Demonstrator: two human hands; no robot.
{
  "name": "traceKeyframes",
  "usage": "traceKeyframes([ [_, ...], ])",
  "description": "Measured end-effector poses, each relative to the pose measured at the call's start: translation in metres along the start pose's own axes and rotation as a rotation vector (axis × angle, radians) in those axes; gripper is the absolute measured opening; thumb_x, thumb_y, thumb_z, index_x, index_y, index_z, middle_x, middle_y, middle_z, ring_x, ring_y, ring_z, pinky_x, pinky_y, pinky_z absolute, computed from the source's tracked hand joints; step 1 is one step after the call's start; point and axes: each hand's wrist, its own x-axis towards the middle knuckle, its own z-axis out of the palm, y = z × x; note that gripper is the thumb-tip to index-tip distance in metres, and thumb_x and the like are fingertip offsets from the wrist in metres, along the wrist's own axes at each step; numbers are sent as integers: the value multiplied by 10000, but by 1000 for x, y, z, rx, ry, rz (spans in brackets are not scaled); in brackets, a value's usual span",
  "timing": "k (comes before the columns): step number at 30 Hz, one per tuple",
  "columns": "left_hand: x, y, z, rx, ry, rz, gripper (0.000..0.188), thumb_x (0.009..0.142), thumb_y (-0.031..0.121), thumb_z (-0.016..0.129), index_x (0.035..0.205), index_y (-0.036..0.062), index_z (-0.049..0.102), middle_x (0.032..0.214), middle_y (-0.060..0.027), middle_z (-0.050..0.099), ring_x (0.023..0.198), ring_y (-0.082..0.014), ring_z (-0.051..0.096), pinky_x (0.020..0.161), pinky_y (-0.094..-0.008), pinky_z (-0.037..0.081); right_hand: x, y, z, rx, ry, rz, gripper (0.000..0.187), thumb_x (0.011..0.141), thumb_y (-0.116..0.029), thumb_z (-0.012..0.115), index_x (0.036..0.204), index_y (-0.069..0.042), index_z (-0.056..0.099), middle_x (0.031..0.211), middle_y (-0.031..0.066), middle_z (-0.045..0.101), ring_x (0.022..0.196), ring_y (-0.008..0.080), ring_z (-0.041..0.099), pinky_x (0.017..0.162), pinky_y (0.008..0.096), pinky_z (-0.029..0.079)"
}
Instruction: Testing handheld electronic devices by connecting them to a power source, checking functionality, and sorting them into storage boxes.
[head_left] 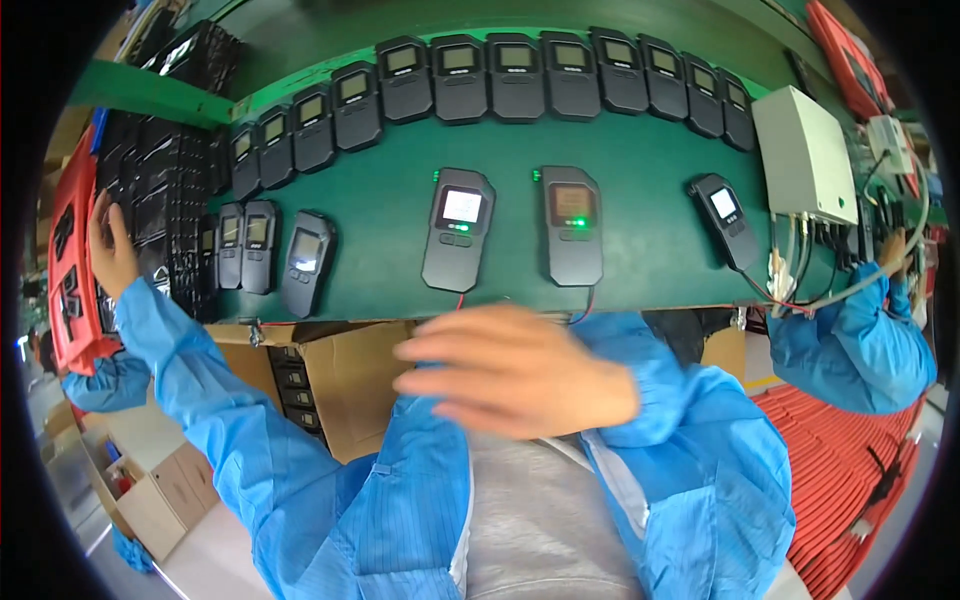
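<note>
Meters point(516, 97): lining up, ten to two o'clock
Left hand point(114, 245): reaching beside red tray point(84, 300), nine o'clock, grip apart
Right hand point(515, 370): hovering, six o'clock, grip apart

Wide head-worn fisheye view from close above the wearer's torso point(545, 520), downward over the green workbench point(380, 190).

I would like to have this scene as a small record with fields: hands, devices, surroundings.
Left hand: fingers extended, beside a red tray; contact unclear
Right hand: blurred, before the torso, nothing visibly held
Nearest devices: two dark handheld units, green lights on
Back row: similar devices, side by side
Surface: green table
Right side: white box; another person's hand
</note>
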Motion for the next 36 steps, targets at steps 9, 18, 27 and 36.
traceKeyframes([
  [9, -55, 322, 47, -534, -775, 818, 785, 707, 308, 819, 1384, 71, 501, 1349, -129, 556, 1262, -335, 504, 1071, -435, 387, -61, 82, -72, -904, 181, 519, 694, 809, -239, 769, 1383, -32, 437, 1419, 221, 405, 1320, 372, 378, 1071, 448, 359],
  [18, -52, 353, 74, -553, -805, 769, 688, 811, 349, 752, 1384, 60, 504, 1295, -130, 596, 1173, -315, 566, 956, -413, 453, -46, 79, -60, 264, 168, 434, 688, 873, -388, 723, 1362, -1, 434, 1329, 135, 495, 1210, 244, 497, 1032, 363, 404],
  [27, -20, 402, 127, -1208, -930, -158, 347, 948, 268, 633, 1231, 68, 621, 935, -17, 654, 729, -58, 549, 616, -231, 446, 30, 97, -110, 515, 135, 729, 573, 950, -566, 531, 1090, -20, 639, 834, 38, 632, 779, 103, 587, 650, 272, 459],
  [36, 31, 430, 163, -1004, -1020, 131, 307, 970, 288, 606, 1225, 120, 644, 909, 14, 648, 680, -18, 484, 567, -193, 381, 24, 128, -120, 558, 373, 881, 648, 941, -666, 429, 993, -50, 623, 759, 53, 600, 523, 57, 395, 461, 212, 274],
])
